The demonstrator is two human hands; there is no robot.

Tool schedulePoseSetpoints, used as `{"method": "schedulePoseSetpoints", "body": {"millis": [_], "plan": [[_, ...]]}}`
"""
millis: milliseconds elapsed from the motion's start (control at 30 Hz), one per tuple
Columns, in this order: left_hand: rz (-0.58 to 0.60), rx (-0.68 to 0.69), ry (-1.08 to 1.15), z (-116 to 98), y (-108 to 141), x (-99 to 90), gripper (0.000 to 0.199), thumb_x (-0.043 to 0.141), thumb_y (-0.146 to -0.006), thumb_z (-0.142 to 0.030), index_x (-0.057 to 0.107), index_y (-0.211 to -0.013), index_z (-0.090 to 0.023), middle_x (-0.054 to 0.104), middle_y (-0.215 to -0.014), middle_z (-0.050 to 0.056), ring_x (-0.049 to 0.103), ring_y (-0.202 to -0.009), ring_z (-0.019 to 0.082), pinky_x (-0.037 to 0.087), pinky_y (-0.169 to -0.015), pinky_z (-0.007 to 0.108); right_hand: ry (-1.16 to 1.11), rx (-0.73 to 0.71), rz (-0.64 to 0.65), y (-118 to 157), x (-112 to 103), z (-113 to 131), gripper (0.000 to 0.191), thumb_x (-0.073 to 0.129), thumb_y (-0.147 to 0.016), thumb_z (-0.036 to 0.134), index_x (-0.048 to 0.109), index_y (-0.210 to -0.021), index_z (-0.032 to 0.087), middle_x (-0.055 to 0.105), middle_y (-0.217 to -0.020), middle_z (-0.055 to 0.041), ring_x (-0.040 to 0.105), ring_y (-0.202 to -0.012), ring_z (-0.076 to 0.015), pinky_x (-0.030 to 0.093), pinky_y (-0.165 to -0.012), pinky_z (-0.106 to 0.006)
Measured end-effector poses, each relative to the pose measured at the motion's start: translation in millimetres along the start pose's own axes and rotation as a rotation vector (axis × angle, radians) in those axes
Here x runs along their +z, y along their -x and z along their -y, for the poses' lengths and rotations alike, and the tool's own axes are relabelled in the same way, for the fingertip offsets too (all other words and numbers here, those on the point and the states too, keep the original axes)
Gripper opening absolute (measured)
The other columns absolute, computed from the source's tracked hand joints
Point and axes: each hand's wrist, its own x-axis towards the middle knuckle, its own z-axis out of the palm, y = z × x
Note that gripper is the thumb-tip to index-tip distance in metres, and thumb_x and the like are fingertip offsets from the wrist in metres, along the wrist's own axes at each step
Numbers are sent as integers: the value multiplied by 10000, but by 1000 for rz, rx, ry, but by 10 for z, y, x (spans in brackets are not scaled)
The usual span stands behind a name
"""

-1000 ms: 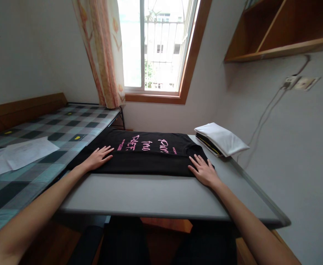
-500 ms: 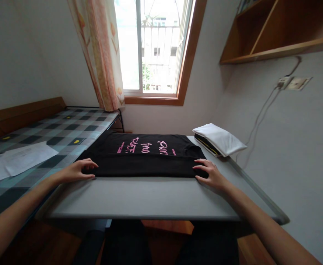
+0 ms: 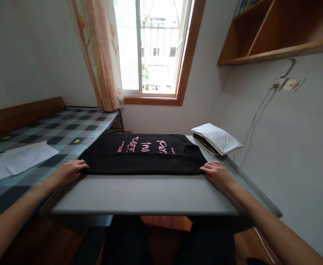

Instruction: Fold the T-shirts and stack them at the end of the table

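Observation:
A black T-shirt (image 3: 147,163) with pink lettering lies on the grey-white table (image 3: 150,193), its near part turned over in a flat band along the front. At the band's left end, my left hand (image 3: 74,170) is closed, thumb and fingers together on the cloth. My right hand (image 3: 216,174) grips the right end in the same way, its fingertips at the corner. The cloth between the two hands lies straight. The thumbs are mostly hidden.
A folded stack with white cloth on top (image 3: 218,138) sits at the table's back right. Left of the table is a bed with a checked cover (image 3: 75,129) and papers (image 3: 30,156) on it. A wooden shelf (image 3: 277,51) hangs on the right wall, above a socket with cords.
Both hands have moved outward to the ends of the folded band. Their fingers, spread before, have closed on the cloth. The band looks flatter and straighter.

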Motion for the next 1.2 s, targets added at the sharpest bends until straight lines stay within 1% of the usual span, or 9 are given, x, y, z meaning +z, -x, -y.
{"method": "schedulePoseSetpoints", "body": {"millis": [167, 333, 567, 700, 800, 933, 1000, 1100, 1200], "plan": [[1, -37, 87, -29, 53, -45, 265, 467, -774, -169, 712, -863, -220, 670, -943, 48, 609, -816, 207, 430, -771, 294, -36, 46, 42, 67, -12, -15, 321, 502, -830, 99, 744, -992, 234, 726, -893, -69, 660, -790, -197, 471, -771, -336], [36, -50, 284, -120, 170, -144, 118, 572, -673, -291, 674, -728, -311, 665, -825, -24, 590, -770, 206, 445, -746, 287, -141, 90, 96, 229, -33, -72, 313, 520, -826, 147, 754, -1004, 254, 725, -930, -62, 658, -794, -196, 500, -744, -310], [303, -192, 428, -60, 259, -141, 187, 539, -580, -261, 674, -696, -203, 697, -741, -3, 624, -749, 216, 459, -700, 284, -332, 152, 202, 451, -246, 11, 341, 513, -799, 172, 762, -999, 291, 736, -919, -32, 681, -806, -189, 525, -730, -286], [356, -231, 521, -101, 224, -235, 358, 648, -627, -406, 719, -901, -186, 735, -814, 23, 663, -791, 240, 504, -719, 306, -407, 155, 239, 475, -390, 33, 298, 561, -787, 205, 765, -981, 303, 747, -950, -14, 691, -816, -191, 533, -755, -285], [274, -181, 568, -281, 53, -346, 585, 632, -706, -554, 661, -1150, -175, 738, -890, 44, 674, -831, 239, 527, -747, 312, -421, 165, 243, 320, -455, 63, 233, 566, -846, 321, 769, -953, 280, 754, -936, -25, 694, -818, -206, 535, -754, -297], [87, -28, 546, -713, -365, -368, 620, 564, -764, -649, 648, -1202, -219, 683, -1179, 66, 629, -1074, 273, 497, -920, 349, -377, 153, 139, -114, -408, 199, 313, 487, -918, 402, 754, -989, 255, 735, -1004, -58, 677, -891, -228, 520, -830, -341], [19, 100, 516, -971, -610, -297, 592, 518, -817, -638, 625, -1245, -243, 609, -1317, 56, 551, -1213, 272, 406, -1052, 382, -363, 137, 104, -365, -317, 289, 323, 499, -917, 418, 731, -1061, 246, 705, -1097, -71, 661, -963, -236, 508, -883, -361], [-39, 271, 457, -1315, -983, -132, 587, 461, -884, -596, 544, -1349, -247, 489, -1449, 65, 406, -1363, 253, 263, -1153, 416, -354, 110, 52, -724, -136, 386, 376, 521, -911, 440, 677, -1180, 229, 636, -1242, -90, 617, -1088, -246, 474, -966, -385], [-72, 292, 390, -1513, -1358, 29, 576, 449, -903, -584, 509, -1381, -270, 396, -1514, 78, 343, -1404, 259, 232, -1160, 450, -337, 115, 72, -1040, 47, 398, 422, 502, -923, 452, 644, -1239, 209, 597, -1312, -110, 563, -1191, -257, 435, -1023, -395]]}}
